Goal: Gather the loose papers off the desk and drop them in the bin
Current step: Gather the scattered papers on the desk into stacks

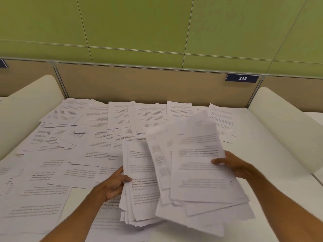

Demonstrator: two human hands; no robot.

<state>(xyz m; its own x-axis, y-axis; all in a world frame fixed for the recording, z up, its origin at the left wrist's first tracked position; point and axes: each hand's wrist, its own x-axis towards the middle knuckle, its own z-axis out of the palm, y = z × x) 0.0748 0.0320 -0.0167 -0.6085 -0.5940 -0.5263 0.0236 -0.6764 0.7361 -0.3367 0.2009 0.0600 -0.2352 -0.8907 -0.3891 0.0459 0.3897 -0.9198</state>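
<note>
**Head view: both hands on a fanned stack of paper**

The left hand (114, 185) grips the left edge of the stack (197, 182), thumb curled over the top sheet and fingers tucked beneath. The right hand (230, 165) pinches the right edge, thumb lying on the printed face, the other fingers hidden behind the paper. The stack sits at 5 o'clock from the frame's centre, tilted up toward the camera. It is splayed into a tidier left half and a looser, blurred right half that overlap in the middle. Whether its lower edge touches the desk (258, 149) cannot be told.

From 7 o'clock round to 1 o'clock of the stack, loose sheets (78, 147) of printed text lie flat and overlapping. They cover most of the white desk up to its back edge, and a few lie under the left forearm. Bare desktop shows at 3 o'clock, beyond the right hand. White rounded dividers (283, 123) close the desk at 9 and 3 o'clock. A beige panel (148, 84) runs along the back at 12 o'clock, with a dark plate (242, 78) reading 248 at 1 o'clock. A green wall (139, 23) rises above it.
</note>
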